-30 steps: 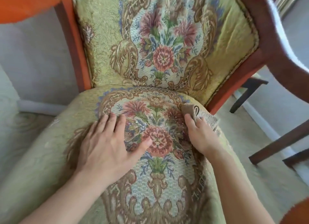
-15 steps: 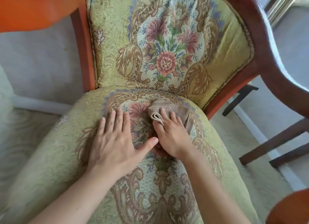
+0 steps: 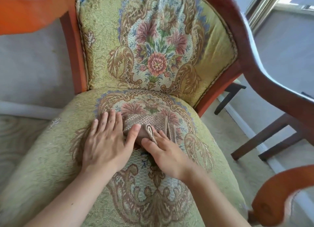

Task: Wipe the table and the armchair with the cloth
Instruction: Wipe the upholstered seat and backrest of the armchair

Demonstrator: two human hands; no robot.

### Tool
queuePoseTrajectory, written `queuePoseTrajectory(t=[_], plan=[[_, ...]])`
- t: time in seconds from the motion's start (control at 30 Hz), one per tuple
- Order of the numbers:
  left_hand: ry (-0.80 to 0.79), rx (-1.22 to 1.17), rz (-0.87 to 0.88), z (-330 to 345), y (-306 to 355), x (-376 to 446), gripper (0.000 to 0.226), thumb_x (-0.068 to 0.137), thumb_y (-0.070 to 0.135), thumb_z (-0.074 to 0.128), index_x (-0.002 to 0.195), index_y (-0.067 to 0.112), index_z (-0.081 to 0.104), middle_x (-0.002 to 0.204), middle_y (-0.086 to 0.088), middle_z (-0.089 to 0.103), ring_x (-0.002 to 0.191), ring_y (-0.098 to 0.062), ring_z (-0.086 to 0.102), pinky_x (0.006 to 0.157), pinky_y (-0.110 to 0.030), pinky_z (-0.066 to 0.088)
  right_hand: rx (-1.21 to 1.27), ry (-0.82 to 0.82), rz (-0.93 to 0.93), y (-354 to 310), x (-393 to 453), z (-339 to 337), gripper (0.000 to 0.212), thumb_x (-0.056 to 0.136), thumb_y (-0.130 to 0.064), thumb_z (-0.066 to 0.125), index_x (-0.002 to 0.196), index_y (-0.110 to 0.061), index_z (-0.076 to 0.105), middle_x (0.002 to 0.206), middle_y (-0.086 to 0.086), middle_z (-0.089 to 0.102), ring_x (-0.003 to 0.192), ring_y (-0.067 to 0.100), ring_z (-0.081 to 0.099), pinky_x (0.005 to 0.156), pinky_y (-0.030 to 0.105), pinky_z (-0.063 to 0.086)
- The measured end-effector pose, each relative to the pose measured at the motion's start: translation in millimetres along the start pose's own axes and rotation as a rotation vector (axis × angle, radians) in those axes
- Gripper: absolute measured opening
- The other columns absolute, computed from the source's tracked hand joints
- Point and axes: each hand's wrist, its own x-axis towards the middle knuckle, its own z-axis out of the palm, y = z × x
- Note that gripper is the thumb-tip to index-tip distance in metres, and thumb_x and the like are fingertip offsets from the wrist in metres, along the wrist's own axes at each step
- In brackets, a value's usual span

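The right hand (image 3: 167,152) is pressing the cloth (image 3: 149,123) flat on the armchair (image 3: 51,159) seat, fingers stretched out. It has been sliding the cloth from the right edge toward the middle, where it is now touching the left hand (image 3: 106,142), which is lying open. The seat wiping is progressing well.

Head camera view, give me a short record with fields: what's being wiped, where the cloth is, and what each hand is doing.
surface being wiped: armchair seat, floral upholstery
cloth: beige woven, folded, lying on the seat's middle pattern near the backrest
right hand: fingers pressed flat on the cloth's near edge
left hand: flat on the seat beside the cloth, thumb touching it
armrests: wooden, one at right
table: not in view
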Motion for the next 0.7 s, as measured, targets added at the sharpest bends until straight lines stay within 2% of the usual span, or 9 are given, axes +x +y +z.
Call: queuePoseTrajectory(t=[0.07,0.13,0.2,0.3,0.4,0.5,0.6,0.67,0.7], plan=[[-0.003,-0.002,0.0,0,0,-2,0.105,0.078,0.077,-0.03,0.159,0.017,-0.001,0.166,0.001,-0.009,0.153,-0.013,-0.011,0.126,-0.037,-0.007,0.237,0.054,0.091,-2,-14,-7,0.029,0.1,-0.054,0.037,0.112,-0.061,0.062,0.133,-0.04,0.05,0.125,-0.025,0.037,0.109,0.005,0.022],[-0.014,0.009,0.003,-1,2,-3,0.107,0.077,0.078,-0.03,0.159,0.017,0.0,0.166,0.0,-0.009,0.153,-0.014,-0.011,0.125,-0.037,-0.008,0.543,0.1,0.156,1,-25,-17,0.031,0.099,-0.053,0.043,0.099,-0.045,0.073,0.108,-0.015,0.075,0.104,0.003,0.068,0.089,0.016,0.051],[-0.021,0.035,0.004,-1,3,-3,0.109,0.076,0.08,-0.03,0.159,0.016,0.0,0.166,-0.001,-0.008,0.154,-0.016,-0.01,0.126,-0.039,-0.008,0.868,0.256,0.253,3,-34,-31,0.033,0.099,-0.046,0.051,0.09,-0.031,0.08,0.101,0.005,0.078,0.092,0.02,0.075,0.073,0.027,0.059],[-0.036,0.062,0.001,-1,5,-2,0.109,0.075,0.082,-0.028,0.158,0.015,-0.004,0.166,-0.003,-0.011,0.154,-0.017,-0.011,0.126,-0.04,-0.007,1.09,0.558,0.364,5,-40,-52,0.04,0.096,-0.046,0.055,0.068,-0.031,0.08,0.087,0.004,0.079,0.077,0.022,0.076,0.055,0.032,0.059],[-0.051,0.073,0.012,-1,2,-3,0.109,0.074,0.086,-0.024,0.156,0.016,-0.01,0.164,-0.003,-0.014,0.153,-0.018,-0.012,0.126,-0.039,-0.005,1.035,0.835,0.33,8,-43,-77,0.035,0.096,-0.05,0.052,0.079,-0.033,0.077,0.081,-0.002,0.078,0.075,0.023,0.076,0.057,0.046,0.059],[-0.053,0.078,0.05,-2,-7,-6,0.11,0.072,0.091,-0.019,0.156,0.022,-0.011,0.164,0.003,-0.018,0.153,-0.015,-0.014,0.126,-0.036,-0.005,0.753,0.999,0.345,15,-39,-92,0.032,0.098,-0.052,0.046,0.091,-0.03,0.066,0.08,-0.001,0.077,0.078,0.02,0.074,0.072,0.038,0.058],[-0.038,0.085,0.062,-2,-14,-9,0.109,0.072,0.094,-0.014,0.157,0.026,-0.01,0.164,0.008,-0.019,0.152,-0.013,-0.016,0.126,-0.037,-0.006,0.233,0.976,0.412,29,-25,-82,0.042,0.098,-0.051,0.036,0.083,-0.022,0.061,0.075,0.001,0.063,0.066,0.015,0.056,0.063,0.03,0.043],[-0.034,0.094,0.042,-2,-13,-10,0.111,0.071,0.094,-0.015,0.156,0.022,-0.013,0.164,0.004,-0.021,0.152,-0.015,-0.018,0.126,-0.039,-0.005,0.053,0.806,0.447,41,-10,-67,0.046,0.104,-0.048,0.031,0.076,-0.02,0.055,0.077,0.007,0.062,0.063,0.015,0.053,0.057,0.028,0.036],[-0.03,0.095,0.031,-1,-12,-9,0.113,0.071,0.093,-0.015,0.156,0.019,-0.015,0.164,0.002,-0.021,0.152,-0.017,-0.018,0.126,-0.04,-0.005,-0.029,0.687,0.473,46,-1,-58,0.047,0.106,-0.045,0.029,0.079,-0.017,0.056,0.087,0.012,0.064,0.069,0.018,0.057,0.061,0.03,0.039]])
